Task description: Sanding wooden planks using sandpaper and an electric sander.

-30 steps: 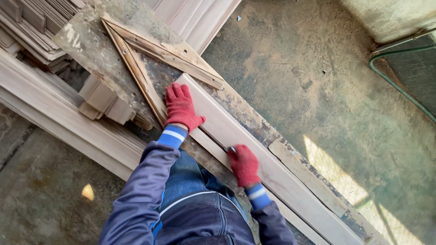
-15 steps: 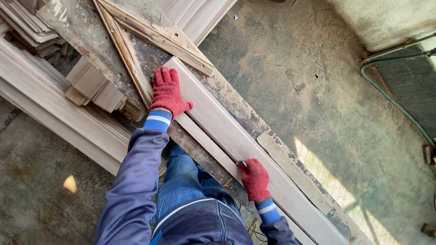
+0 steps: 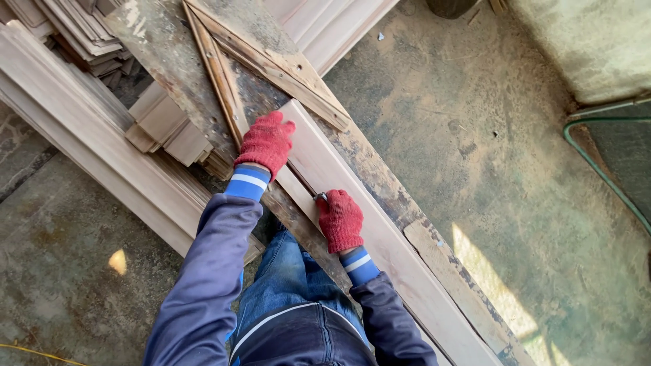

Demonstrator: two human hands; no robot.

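1. A long pale plank (image 3: 366, 224) lies on a rough, stained workbench board (image 3: 169, 61), running from the upper middle of the view down toward the lower right.
2. The right hand (image 3: 340, 220), in a red knit glove, is clenched around a small metal-tipped tool (image 3: 320, 197) whose tip rests on the plank's near edge; what kind of tool it is cannot be told.
3. The left hand (image 3: 266, 142), also in a red glove, presses flat on the plank's upper end with the fingers bent over it, gripping nothing else.
4. Both wrists show blue-and-white striped cuffs under dark blue jacket sleeves, and blue jeans show below them.
5. Just beyond the plank's top end, two worn wooden battens (image 3: 271, 57) are fixed to the bench board in a V shape.
6. To the left, a stack of pale moulded timber lengths (image 3: 88, 129) lies beside the bench, with more short pieces piled in the upper left corner.
7. The dusty concrete floor (image 3: 475, 102) spreads to the right, where a green hose (image 3: 603, 169) curves along the edge and a patch of sunlight falls.
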